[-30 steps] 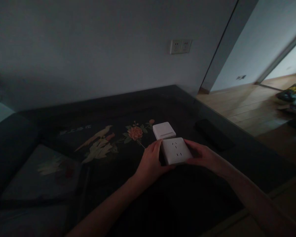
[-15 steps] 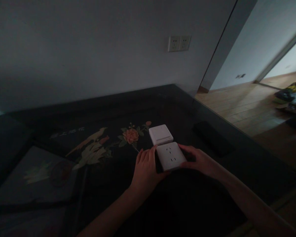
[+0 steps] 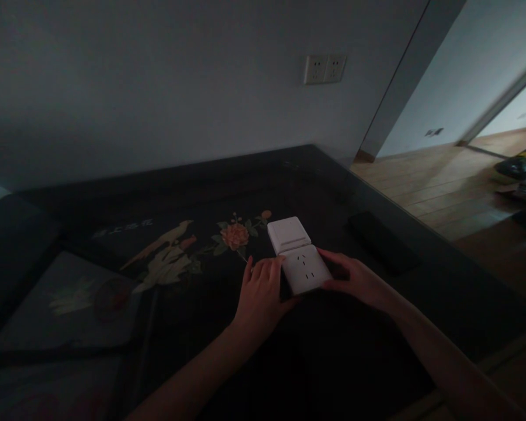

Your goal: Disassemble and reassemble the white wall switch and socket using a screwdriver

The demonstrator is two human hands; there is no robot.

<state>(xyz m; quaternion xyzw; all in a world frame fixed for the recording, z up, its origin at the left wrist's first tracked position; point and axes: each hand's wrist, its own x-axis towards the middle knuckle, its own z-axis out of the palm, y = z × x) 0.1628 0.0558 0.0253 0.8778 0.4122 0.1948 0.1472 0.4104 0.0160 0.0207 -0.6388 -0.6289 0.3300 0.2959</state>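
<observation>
A white power socket point(image 3: 305, 270) with a five-hole face lies on the dark glossy tabletop point(image 3: 228, 333). My left hand point(image 3: 263, 292) grips its left side, thumb along the near edge. On the opposite side, the fingers and thumb of my right hand point(image 3: 350, 276) close on the right edge. Just beyond the socket sits a white wall switch point(image 3: 289, 233) with a wide rocker. The far edge of the socket meets the near edge of the switch, in line with it.
Flower and bird pictures point(image 3: 235, 236) decorate the tabletop. A long dark object point(image 3: 381, 242) rests at the right. Behind the table, the wall carries a double outlet point(image 3: 325, 69). Wooden floor point(image 3: 414, 187) and a heap of bags point(image 3: 523, 166) are beyond the right edge.
The socket has come down level and flush against the switch, where before it was slightly raised and tilted. Both hands have kept hold of it. The camera view has shifted slightly.
</observation>
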